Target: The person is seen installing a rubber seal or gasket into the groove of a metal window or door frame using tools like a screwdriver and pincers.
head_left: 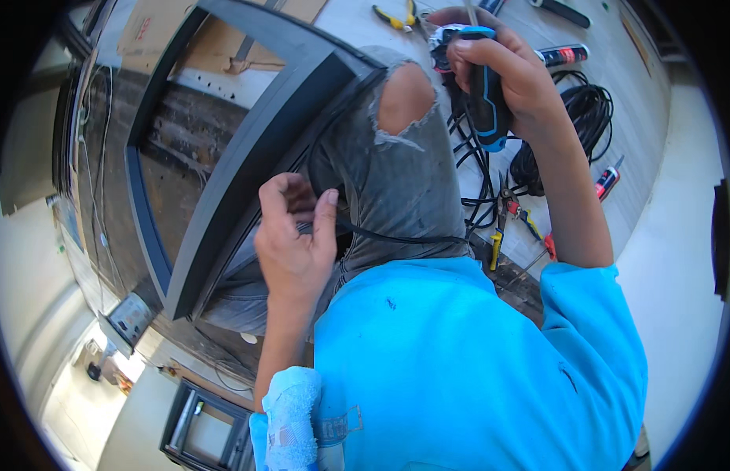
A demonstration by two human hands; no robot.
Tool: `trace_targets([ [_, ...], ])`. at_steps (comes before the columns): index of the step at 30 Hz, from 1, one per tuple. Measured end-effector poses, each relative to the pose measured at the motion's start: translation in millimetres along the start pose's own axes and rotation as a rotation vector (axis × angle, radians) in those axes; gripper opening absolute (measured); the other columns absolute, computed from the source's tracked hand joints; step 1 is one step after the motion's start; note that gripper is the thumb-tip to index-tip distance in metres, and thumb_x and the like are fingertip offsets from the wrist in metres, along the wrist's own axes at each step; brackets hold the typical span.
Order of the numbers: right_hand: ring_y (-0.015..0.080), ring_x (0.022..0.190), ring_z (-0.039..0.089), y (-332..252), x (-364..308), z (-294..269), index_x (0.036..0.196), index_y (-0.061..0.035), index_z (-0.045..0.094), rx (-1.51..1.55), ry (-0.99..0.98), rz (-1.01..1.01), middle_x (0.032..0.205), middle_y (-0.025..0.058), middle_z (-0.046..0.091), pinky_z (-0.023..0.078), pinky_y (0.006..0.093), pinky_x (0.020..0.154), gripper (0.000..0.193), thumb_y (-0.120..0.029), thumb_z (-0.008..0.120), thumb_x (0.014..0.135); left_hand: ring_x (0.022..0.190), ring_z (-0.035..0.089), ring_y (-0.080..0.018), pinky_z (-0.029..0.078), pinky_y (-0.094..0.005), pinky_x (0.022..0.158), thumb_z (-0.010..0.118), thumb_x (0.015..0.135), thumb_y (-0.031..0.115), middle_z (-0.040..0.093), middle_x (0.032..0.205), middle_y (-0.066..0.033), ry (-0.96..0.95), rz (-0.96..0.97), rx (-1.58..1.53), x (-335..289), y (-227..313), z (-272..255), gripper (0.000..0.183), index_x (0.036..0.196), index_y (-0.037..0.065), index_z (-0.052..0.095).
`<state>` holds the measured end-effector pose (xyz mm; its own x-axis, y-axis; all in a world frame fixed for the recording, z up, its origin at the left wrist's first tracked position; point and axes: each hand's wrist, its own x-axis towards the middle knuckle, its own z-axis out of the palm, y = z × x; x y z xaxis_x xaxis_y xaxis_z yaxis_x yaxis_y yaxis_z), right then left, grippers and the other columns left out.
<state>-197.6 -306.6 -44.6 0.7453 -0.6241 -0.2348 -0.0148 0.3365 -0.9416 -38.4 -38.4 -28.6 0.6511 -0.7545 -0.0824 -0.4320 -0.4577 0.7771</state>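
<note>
My right hand (510, 74) is wrapped round a screwdriver with a black and blue handle (489, 102); its metal shaft points toward the upper edge. My left hand (296, 235) is beside the inner edge of a dark grey metal frame (251, 149). Its thumb stands apart from the curled fingers, whose tips are slightly blurred, and I see nothing gripped between them. A thin black strip (404, 238) crosses my lap and passes behind the left thumb. More of it runs along the frame's edge. The frame leans against my legs in torn grey jeans (404, 188).
Right of my legs lie a coil of black cable (589, 118), yellow-handled snips (500, 224), a red-handled screwdriver (549, 247) and several tubes (565, 55). Yellow pliers (396, 17) lie beyond my knee. Cardboard (164, 31) is at the far left. Another dark frame (212, 428) stands lower left.
</note>
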Motion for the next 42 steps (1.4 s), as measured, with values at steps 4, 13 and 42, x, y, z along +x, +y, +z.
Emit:
trace_targets([
  [4, 0.0075, 0.081, 0.057, 1, -3, 22, 0.129, -0.0042, 0.059, 0.049, 0.031, -0.001, 0.090, -0.0002, 0.061, 0.045, 0.0220, 0.074, 0.037, -0.009, 0.063, 0.092, 0.086, 0.067, -0.0131, 0.054, -0.0261, 0.076, 0.069, 0.098, 0.007, 0.068, 0.101, -0.0095, -0.012, -0.353, -0.935, -8, -7, 12, 0.034, 0.126, 0.000, 0.052],
  [13, 0.0121, 0.091, 0.063, -17, -2, 69, 0.124, 0.0037, 0.059, -0.312, -0.002, -0.332, 0.099, 0.0061, 0.065, 0.052, 0.0271, 0.082, 0.031, -0.012, 0.062, 0.097, 0.086, 0.067, -0.0406, 0.053, -0.0437, 0.074, 0.065, 0.091, -0.001, 0.067, 0.094, -0.0202, 0.053, 0.303, -0.123, 38, -1, -19, 0.017, 0.108, 0.001, 0.066],
  [42, 0.0083, 0.062, 0.064, 58, -171, -90, 0.096, 0.0011, 0.072, -0.520, 0.071, 0.408, 0.078, 0.0047, 0.071, 0.052, 0.0242, 0.054, 0.018, -0.016, 0.071, 0.092, 0.092, 0.071, -0.0183, 0.063, -0.0326, 0.079, 0.065, 0.102, 0.007, 0.067, 0.111, -0.0131, -0.394, -0.302, -1.171, 29, -14, -30, 0.029, 0.127, 0.001, 0.052],
])
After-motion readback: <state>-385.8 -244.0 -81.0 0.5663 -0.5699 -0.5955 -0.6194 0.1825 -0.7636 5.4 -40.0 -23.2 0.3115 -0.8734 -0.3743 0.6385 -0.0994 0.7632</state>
